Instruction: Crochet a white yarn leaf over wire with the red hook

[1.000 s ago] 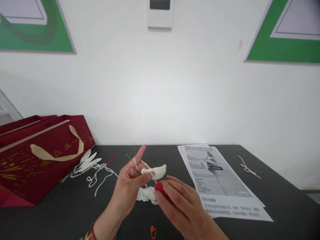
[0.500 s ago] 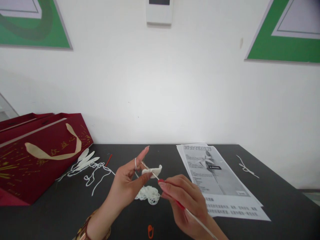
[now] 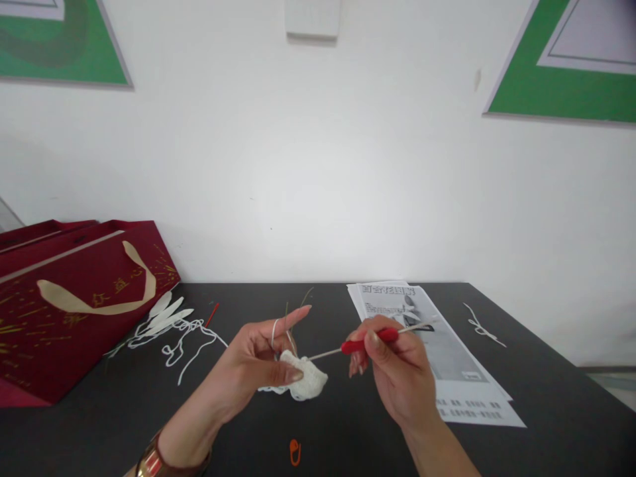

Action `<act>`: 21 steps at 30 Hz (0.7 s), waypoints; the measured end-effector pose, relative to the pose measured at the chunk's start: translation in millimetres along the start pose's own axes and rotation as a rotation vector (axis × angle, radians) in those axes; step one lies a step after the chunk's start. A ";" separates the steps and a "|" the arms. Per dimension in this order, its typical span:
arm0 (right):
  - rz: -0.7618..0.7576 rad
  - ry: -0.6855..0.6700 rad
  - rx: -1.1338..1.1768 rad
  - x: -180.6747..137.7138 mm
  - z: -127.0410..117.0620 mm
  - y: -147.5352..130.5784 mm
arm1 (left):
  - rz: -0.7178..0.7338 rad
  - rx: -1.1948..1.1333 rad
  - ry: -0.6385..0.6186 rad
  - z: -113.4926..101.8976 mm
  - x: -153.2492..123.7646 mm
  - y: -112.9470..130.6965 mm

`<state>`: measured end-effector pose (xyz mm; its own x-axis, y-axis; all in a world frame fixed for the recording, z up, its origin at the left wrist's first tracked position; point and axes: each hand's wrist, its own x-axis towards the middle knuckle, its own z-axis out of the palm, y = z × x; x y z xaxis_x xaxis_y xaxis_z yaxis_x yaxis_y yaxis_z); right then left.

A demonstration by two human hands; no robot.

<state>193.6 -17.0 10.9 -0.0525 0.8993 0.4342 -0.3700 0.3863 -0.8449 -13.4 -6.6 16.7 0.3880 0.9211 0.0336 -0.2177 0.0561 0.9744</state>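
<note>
Left hand (image 3: pixel 248 363) pinching white crochet piece (image 3: pixel 312 381), right hand (image 3: pixel 400 368) grasping red-handled hook (image 3: pixel 368 340) at the piece's two o'clock, orange clip (image 3: pixel 292 453) at its six.

The left hand's (image 3: pixel 251 368) thumb covers part of the white crocheted piece (image 3: pixel 310 382), which itself hides most of the yarn heap (image 3: pixel 271 389) behind it. Whether the tip of the red-handled hook (image 3: pixel 354 346) sits in a loop is too small to tell. The right hand (image 3: pixel 405 374) blocks the near left part of the printed sheets (image 3: pixel 452 361), whose small lines blur. The left edge crops the dark red bag (image 3: pixel 79 279); the top edge cuts the wall box (image 3: pixel 312 16); the bottom edge trims the bracelet (image 3: pixel 153 459).
</note>
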 end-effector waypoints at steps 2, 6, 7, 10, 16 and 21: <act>0.118 0.052 0.132 3.8 2.3 3.0 | 0.018 0.052 -0.002 1.4 -1.1 0.8; 0.363 0.162 0.346 8.0 7.7 12.7 | 0.176 0.196 0.105 4.5 -0.8 -2.4; 0.419 0.179 0.396 8.2 8.9 15.8 | 0.240 0.229 0.136 5.2 -0.5 -4.0; 0.550 0.236 0.526 6.6 12.1 23.8 | 0.451 0.327 0.223 6.6 0.5 -10.3; 0.569 0.308 0.610 1.4 18.2 28.3 | 0.669 0.501 0.303 5.4 3.0 -19.9; 0.430 0.243 0.454 0.4 23.3 22.9 | 0.661 0.557 0.293 4.1 3.2 -19.1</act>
<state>163.5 -12.6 -0.9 -0.0915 0.9950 -0.0397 -0.7190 -0.0936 -0.6886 -4.3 -6.3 -0.9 0.0780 0.7645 0.6398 0.1783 -0.6421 0.7456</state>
